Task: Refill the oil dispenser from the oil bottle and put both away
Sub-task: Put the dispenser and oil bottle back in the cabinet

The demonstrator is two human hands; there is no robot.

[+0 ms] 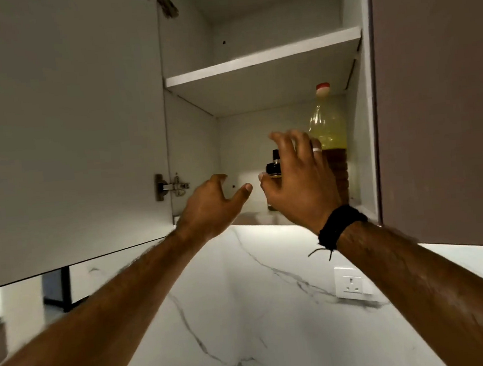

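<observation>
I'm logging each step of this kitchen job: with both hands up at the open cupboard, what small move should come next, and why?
Probably draw both hands back out and reach for the cupboard door. The oil bottle and the dark-capped dispenser both stand on the lower shelf, and the right hand and left hand seem to hold nothing, fingers spread.

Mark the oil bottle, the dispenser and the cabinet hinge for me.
oil bottle [327,130]: head view, on its clear upper body.
dispenser [274,167]: head view, on its dark top.
cabinet hinge [173,186]: head view, on its metal arm.
</observation>
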